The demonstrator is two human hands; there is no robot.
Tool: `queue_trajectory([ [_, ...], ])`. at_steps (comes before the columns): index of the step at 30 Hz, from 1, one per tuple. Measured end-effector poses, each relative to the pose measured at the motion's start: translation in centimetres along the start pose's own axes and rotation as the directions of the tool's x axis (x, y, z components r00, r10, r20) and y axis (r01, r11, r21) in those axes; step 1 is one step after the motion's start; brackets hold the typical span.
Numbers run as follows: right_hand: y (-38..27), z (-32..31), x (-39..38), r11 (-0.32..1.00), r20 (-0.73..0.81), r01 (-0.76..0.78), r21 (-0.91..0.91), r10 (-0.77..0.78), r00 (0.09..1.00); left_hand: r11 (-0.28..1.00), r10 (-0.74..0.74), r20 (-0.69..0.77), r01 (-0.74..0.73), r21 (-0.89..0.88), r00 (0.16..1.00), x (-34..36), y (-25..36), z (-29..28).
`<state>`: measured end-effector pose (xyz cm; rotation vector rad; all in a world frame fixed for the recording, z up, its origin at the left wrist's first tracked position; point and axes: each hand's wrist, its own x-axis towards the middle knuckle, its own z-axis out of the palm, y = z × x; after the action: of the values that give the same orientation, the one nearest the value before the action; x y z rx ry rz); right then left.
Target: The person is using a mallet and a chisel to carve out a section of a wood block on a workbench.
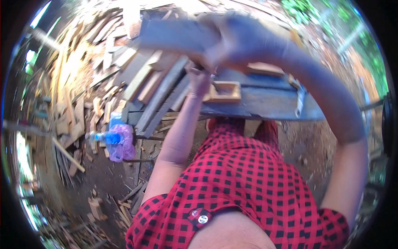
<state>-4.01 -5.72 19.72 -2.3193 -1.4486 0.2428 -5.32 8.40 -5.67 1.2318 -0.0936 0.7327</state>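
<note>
Scanning from the far left, we take the blue workbench [265, 101] as our marker. Well off to its left lies a loose heap of wood offcuts [78, 83] spread over the dirt. Closer in, just below the bench's left end, we spot a plastic bottle with a blue cap [103, 137] lying beside a purple plastic bag [122, 143], both down on the ground among splinters. Leaning against the bench's left end, grey and pale planks [157, 91] fan out in a stack.

Now our left hand [199, 81]: it reaches up to the bench's front edge, right beside a small pale wooden frame [224, 92] that sits on the benchtop. The hand seems to touch that frame, but whether its fingers are curled or spread we cannot tell, because the view is blurred and partly covered there.

Above the bench, our right hand [236, 39] is raised and smeared with motion. Its fingers are wrapped round the end of a grey board [174, 35], which stretches out leftward, lifted over the plank stack and clear of the benchtop.

Below the bench, our red and black checked shirt [240, 186] fills the lower middle.
</note>
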Motion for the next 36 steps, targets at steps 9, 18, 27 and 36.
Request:
queue_trajectory([
  [9,-0.5,-1.9,1.4,0.866,-0.416,0.381,0.324,-0.232,0.879,0.993,0.094,-0.039,-0.091,0.072,0.995,0.2,0.0,1.3],
  [18,0.8,-0.6,0.5,0.935,0.015,-0.078,0.346,0.078,0.997,1.0,0.004,-0.025,-0.005,-0.023,1.0,0.0,4.2,2.2],
  [27,3.3,-0.4,0.1,0.91,-0.525,0.045,0.413,0.198,0.828,0.989,0.125,-0.081,-0.118,0.088,0.989,0.2,2.7,2.2],
  [36,5.0,-2.4,-1.4,0.878,-0.583,0.167,0.449,0.146,0.799,0.997,0.001,-0.032,0.001,0.072,0.999,-0.1,2.6,1.8],
])
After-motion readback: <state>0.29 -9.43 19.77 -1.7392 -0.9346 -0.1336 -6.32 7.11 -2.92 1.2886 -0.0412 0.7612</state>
